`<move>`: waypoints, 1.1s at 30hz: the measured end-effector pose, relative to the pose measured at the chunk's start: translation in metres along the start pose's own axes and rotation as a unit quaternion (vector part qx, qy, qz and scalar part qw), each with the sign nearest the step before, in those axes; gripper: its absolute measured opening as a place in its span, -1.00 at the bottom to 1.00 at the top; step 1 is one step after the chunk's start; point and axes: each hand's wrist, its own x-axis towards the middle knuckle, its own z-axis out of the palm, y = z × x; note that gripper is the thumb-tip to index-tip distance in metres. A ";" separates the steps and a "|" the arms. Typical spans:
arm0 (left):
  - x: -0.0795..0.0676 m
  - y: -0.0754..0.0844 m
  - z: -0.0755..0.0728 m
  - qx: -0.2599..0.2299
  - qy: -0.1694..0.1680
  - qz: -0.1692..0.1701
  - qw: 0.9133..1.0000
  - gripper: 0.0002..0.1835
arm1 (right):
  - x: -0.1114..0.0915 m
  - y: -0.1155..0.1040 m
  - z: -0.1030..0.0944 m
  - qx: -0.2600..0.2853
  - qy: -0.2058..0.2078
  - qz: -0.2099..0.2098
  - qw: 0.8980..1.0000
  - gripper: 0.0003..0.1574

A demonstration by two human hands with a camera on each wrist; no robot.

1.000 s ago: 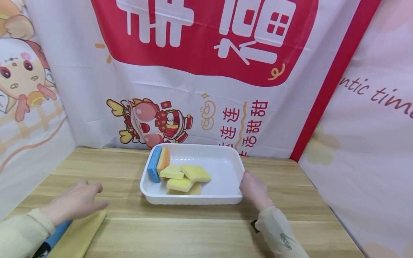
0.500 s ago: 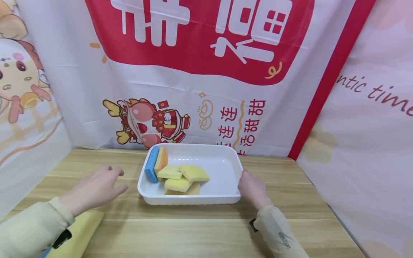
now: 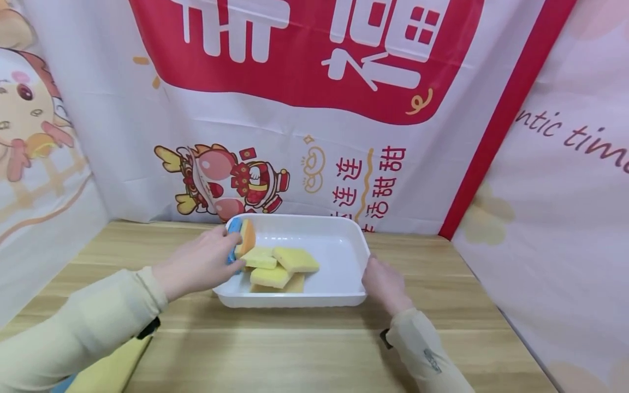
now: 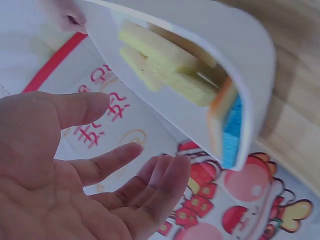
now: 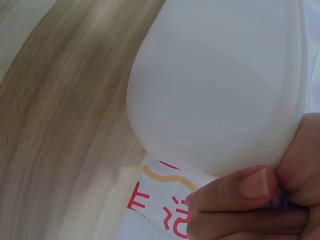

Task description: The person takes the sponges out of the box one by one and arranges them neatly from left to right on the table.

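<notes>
Beige-sleeved, the left hand (image 3: 199,263) held spread, empty fingers near a blue foam block (image 4: 231,137) inside a white plastic tray (image 3: 295,300), at its left edge; the right hand (image 3: 386,284) gripped the right edge. Probably light and squashy, the block suited a side pinch.

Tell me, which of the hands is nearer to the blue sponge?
Left. The left hand is close beside the blue sponge, not holding it; the right hand holds the opposite end of the tray.
</notes>
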 end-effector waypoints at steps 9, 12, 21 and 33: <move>0.046 0.024 0.006 0.037 -0.045 0.044 0.997 -0.40 | -0.003 0.000 -0.002 -0.009 -0.002 0.000 1.000 -0.52; 0.063 0.031 0.009 0.034 -0.090 0.042 0.995 -0.30 | -0.002 0.000 -0.004 -0.009 0.009 -0.003 1.000 -0.53; 0.100 0.051 0.018 0.020 -0.206 0.045 0.977 -0.10 | -0.002 -0.005 -0.004 -0.015 0.009 -0.001 1.000 -0.50; 0.124 0.066 0.018 0.091 -0.292 0.018 0.952 0.08 | -0.002 -0.006 -0.003 -0.022 0.004 0.004 1.000 -0.50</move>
